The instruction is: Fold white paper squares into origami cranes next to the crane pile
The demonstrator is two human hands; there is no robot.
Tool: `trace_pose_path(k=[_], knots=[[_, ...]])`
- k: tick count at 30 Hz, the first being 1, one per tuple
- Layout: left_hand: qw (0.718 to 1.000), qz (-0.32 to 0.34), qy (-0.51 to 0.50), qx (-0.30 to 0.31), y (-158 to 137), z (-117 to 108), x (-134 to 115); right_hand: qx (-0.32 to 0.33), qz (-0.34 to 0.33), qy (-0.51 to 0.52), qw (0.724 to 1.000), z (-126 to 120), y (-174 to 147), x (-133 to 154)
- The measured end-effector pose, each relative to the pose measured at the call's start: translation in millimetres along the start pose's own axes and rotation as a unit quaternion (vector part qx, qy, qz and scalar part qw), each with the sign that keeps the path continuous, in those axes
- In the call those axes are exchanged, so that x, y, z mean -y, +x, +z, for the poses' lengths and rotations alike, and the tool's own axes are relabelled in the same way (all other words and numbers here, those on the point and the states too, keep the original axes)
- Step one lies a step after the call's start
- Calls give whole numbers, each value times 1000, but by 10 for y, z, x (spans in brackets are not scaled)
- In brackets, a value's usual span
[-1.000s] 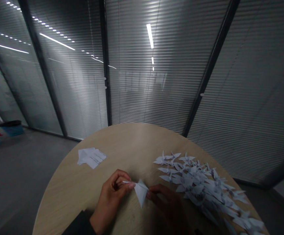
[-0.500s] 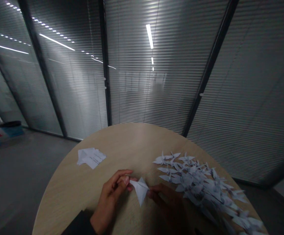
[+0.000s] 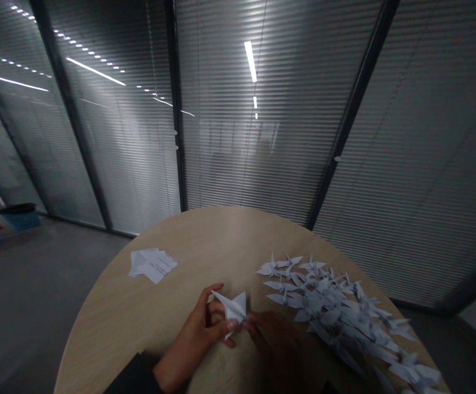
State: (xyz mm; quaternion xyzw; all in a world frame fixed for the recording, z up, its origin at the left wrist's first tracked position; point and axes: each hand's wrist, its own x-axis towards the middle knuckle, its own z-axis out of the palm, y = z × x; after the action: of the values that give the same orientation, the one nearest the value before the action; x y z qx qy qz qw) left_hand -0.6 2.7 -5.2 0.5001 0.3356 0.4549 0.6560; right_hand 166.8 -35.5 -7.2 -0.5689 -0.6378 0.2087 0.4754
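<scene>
A white folded paper crane [image 3: 233, 307] is held between my two hands above the round wooden table. My left hand [image 3: 205, 324] pinches its lower part, with the thumb across the front and the index finger stretched out behind a long point. On the right side, the fingertips of my right hand [image 3: 268, 331] close on the crane's edge; much of this hand lies in shadow. To the right lies a heap of finished white paper cranes [image 3: 332, 306], close beside my right hand.
A small stack of white paper sheets [image 3: 154, 265], the top one printed, lies on the left of the round table [image 3: 221, 235]. Glass partitions with blinds [image 3: 254, 180] stand behind it. Bins [image 3: 19, 215] sit on the floor at far left.
The crane has turned in my hands, so a long point now aims up and left. My left hand has shifted right, its thumb moving from that tip to the lower body.
</scene>
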Motion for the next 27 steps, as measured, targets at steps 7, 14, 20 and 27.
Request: trace_pose_path(k=[7, 14, 20, 27], knots=[[998, 0, 58, -17, -58, 20, -161, -25, 38, 23, 999, -86, 65, 107], [992, 14, 128, 6, -128, 27, -236, -3, 71, 93, 993, -102, 153, 167], [989, 32, 142, 17, -103, 3, -250, 21, 90, 133, 987, -182, 211, 237], [988, 29, 139, -52, -60, -15, -308, -20, 86, 112, 990, -171, 241, 214]])
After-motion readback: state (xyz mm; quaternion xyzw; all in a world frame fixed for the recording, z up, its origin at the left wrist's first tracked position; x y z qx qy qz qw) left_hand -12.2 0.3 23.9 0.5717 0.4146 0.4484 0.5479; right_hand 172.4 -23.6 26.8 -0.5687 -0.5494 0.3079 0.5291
